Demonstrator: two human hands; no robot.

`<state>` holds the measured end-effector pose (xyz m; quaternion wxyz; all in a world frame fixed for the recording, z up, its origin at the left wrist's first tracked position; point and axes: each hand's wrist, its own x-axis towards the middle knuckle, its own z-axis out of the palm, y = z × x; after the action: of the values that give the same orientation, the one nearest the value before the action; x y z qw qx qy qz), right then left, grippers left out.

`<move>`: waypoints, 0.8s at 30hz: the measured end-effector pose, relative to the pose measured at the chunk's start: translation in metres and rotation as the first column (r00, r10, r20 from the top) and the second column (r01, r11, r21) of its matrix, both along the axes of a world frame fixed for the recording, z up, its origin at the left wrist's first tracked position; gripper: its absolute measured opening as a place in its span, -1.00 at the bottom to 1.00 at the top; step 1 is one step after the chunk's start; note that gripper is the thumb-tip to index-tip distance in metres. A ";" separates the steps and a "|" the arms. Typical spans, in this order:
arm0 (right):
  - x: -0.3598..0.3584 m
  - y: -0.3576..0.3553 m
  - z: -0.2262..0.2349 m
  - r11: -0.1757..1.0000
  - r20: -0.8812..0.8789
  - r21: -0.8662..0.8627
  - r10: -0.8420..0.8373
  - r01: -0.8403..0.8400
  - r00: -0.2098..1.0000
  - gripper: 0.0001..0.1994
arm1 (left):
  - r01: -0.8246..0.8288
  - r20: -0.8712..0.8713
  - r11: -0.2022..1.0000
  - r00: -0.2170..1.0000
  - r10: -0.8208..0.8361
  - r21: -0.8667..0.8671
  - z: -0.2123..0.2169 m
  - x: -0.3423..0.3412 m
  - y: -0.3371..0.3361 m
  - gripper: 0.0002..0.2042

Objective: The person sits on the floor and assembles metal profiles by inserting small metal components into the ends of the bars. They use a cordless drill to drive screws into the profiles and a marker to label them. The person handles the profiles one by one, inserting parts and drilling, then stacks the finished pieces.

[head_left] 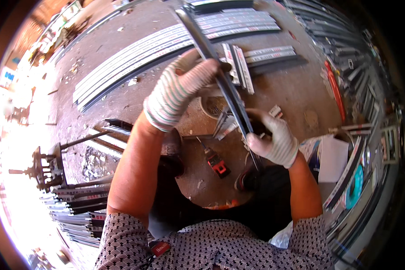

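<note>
A red tag [160,248] bears pale lettering; floor strips [171,41] carry print.

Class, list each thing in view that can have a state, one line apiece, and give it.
Bar: held, tilted
Left hand: gloved, closed on the bar
Right hand: gloved, closed on the bar
Drill: lying on the floor
Bucket: partly hidden, holding small pieces
Long strips: lying side by side
</note>
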<state>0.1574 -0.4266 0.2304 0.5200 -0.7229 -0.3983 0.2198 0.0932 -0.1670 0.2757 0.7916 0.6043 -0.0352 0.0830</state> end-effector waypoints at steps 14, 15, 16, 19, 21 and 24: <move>0.000 -0.095 -0.012 0.842 0.061 0.291 -0.491 0.455 0.869 -0.69 | -0.186 -0.163 0.956 0.975 0.151 -0.228 -0.038 0.014 0.069 -0.42; -0.007 -0.103 -0.021 0.770 0.028 0.333 -0.584 0.544 0.811 -0.71 | -0.265 -0.163 0.948 0.958 0.237 -0.178 -0.022 0.007 0.078 -0.40; -0.019 -0.122 -0.026 0.686 -0.075 0.315 -0.671 0.656 0.737 -0.71 | -0.365 -0.205 0.916 0.921 0.330 -0.168 -0.011 0.005 0.062 -0.38; -0.042 -0.182 -0.059 0.350 -0.194 0.325 -0.884 0.879 0.424 -0.68 | -0.459 -0.237 0.859 0.881 0.409 -0.227 0.002 0.003 0.058 -0.35; -0.055 -0.225 -0.090 0.189 -0.082 0.152 -0.976 0.970 0.203 -0.69 | -0.469 -0.249 0.831 0.879 0.407 -0.299 -0.005 0.005 0.073 -0.33; -0.080 -0.311 -0.181 -0.026 0.136 -0.110 -0.991 0.994 -0.011 -0.70 | -0.613 -0.269 0.769 0.783 0.561 -0.182 -0.004 0.008 0.048 -0.37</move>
<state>0.0778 -0.7376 0.0492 0.4527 -0.8349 0.2507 -0.1877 0.1017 -0.1191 0.2720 0.7968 0.4808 0.2467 0.2705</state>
